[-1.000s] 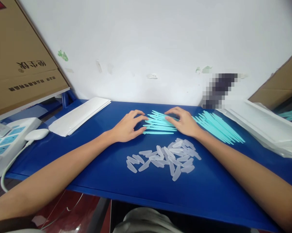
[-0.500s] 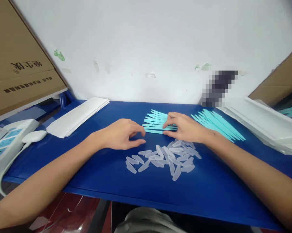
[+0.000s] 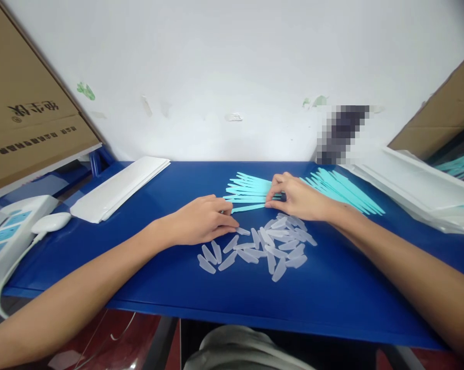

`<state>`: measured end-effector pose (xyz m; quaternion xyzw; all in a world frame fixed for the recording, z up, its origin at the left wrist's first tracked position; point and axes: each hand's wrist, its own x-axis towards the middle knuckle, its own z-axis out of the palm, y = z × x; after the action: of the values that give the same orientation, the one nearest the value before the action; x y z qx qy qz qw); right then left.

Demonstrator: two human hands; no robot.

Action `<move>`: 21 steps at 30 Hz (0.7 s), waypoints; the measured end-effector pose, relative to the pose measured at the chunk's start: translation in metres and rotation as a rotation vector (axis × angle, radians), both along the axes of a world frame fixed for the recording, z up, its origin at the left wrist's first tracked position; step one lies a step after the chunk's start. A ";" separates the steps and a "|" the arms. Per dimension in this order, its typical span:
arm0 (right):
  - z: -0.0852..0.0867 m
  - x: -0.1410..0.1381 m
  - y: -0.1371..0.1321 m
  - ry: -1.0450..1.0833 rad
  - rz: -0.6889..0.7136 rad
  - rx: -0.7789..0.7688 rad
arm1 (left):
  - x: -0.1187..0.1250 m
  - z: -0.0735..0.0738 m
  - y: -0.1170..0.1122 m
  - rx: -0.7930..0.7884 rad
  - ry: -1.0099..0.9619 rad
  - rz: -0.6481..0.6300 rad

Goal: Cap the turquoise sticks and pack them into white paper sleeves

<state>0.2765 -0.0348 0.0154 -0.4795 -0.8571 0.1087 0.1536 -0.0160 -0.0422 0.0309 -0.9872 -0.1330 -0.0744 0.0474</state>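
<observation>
Blue tabletop bears two groups of turquoise sticks and one loose heap of translucent pieces, overlapping too much for an exact count. The right hand pinches the nearest stick of the left group. The left hand touches one small piece beyond the heap's left part; whether it grips, I cannot tell. One white tray lies far right, contents unclear.

Printed cardboard box, power strip at left; white wall behind.
</observation>
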 end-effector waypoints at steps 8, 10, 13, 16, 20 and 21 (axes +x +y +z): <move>-0.001 0.006 0.004 -0.067 -0.001 0.012 | 0.005 -0.002 -0.005 0.051 -0.023 -0.011; 0.003 0.007 0.002 -0.090 0.033 -0.044 | 0.005 -0.004 -0.003 0.032 -0.076 -0.002; 0.009 0.009 -0.004 -0.096 0.068 -0.140 | 0.001 -0.004 0.005 -0.038 -0.199 0.081; 0.014 0.014 -0.011 -0.081 0.080 -0.166 | -0.008 -0.005 0.018 -0.138 -0.419 0.274; 0.011 0.021 -0.013 -0.007 0.001 -0.067 | -0.021 -0.017 0.039 -0.258 -0.685 0.507; 0.010 0.021 -0.011 0.022 -0.022 -0.028 | -0.023 -0.021 0.044 -0.282 -0.701 0.540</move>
<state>0.2980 -0.0462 0.0250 -0.4899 -0.8484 0.1243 0.1578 -0.0389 0.0015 0.0102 -0.8294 -0.4019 -0.3699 -0.1173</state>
